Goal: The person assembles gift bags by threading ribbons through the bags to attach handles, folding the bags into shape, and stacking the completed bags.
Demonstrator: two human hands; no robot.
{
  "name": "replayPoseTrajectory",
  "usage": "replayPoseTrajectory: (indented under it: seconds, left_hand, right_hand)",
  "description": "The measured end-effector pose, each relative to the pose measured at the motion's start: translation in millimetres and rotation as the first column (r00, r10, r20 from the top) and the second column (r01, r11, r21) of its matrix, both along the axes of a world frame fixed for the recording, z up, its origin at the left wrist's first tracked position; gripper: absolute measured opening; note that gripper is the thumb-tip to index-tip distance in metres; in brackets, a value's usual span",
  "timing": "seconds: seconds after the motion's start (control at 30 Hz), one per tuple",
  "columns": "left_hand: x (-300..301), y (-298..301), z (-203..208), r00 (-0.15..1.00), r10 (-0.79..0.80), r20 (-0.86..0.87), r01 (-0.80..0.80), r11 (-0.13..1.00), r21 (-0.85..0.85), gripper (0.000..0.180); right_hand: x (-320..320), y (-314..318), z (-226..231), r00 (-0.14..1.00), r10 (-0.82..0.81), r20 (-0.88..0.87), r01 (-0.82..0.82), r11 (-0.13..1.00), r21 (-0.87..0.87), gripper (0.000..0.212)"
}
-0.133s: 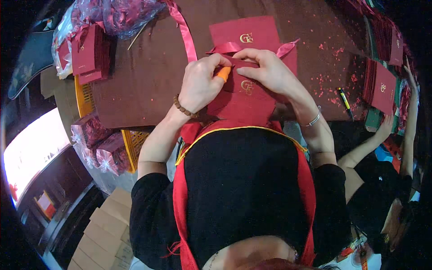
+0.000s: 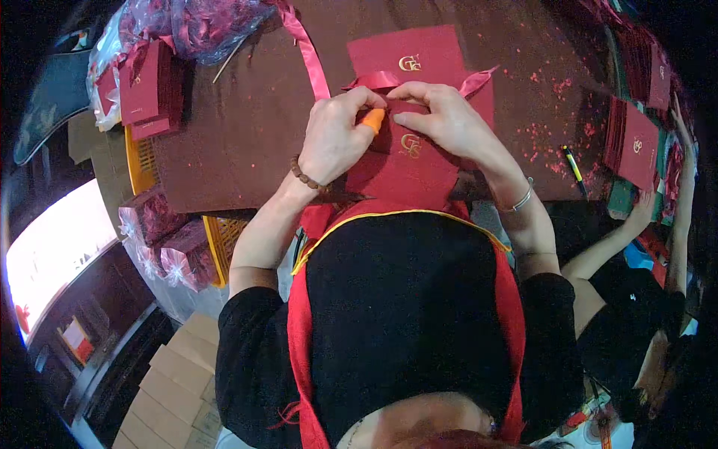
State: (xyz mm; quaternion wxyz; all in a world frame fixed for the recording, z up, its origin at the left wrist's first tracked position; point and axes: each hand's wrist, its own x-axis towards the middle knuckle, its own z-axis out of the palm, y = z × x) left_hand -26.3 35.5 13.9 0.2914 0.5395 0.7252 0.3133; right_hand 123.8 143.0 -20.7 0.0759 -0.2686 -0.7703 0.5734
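Note:
A flat red paper piece (image 2: 419, 176) with a gold emblem lies in front of me at the table's near edge; whether it is a bag or a card I cannot tell. At its upper edge my left hand (image 2: 340, 131) is closed in a pinch, an orange finger cover (image 2: 372, 120) on its thumb. What sits between those fingertips is too small to make out. Opposite, my right hand (image 2: 449, 120) curls round the same upper edge, thumb on the red paper. A pink ribbon (image 2: 376, 79) passes behind both hands, over a second red paper piece (image 2: 441, 46).
On the brown table (image 2: 247, 150) are a pen (image 2: 574, 170), scattered red bits and a long pink ribbon (image 2: 302, 45). Stacked red pieces (image 2: 149, 90) and a plastic bag (image 2: 202, 30) stand left. A co-worker's hand (image 2: 639, 213) touches another stack (image 2: 636, 146) at right.

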Motion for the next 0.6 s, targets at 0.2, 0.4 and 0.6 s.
replayPoseTrajectory:
  seconds: [0.2, 0.4, 0.6]
  left_hand:
    - [2.1, -1.5, -6.2, 0.995, 0.037, 0.098, -0.051, 0.987, 0.151, 0.017]
    - [0.4, -7.6, -3.9, 0.986, 0.079, 0.145, -0.093, 0.991, 0.092, 0.033]
    - [11.0, -8.3, -5.6, 0.997, 0.064, 0.053, -0.072, 0.983, 0.168, 0.034]
  right_hand:
    - [-1.7, 0.6, 6.0, 0.998, 0.034, 0.054, -0.025, 0.988, -0.153, 0.032]
    - [-2.0, -2.3, 6.6, 0.999, 0.031, -0.008, -0.032, 0.971, -0.238, 0.035]
    - [-1.0, -6.4, 5.0, 0.998, -0.024, -0.065, 0.020, 0.999, -0.051, 0.035]
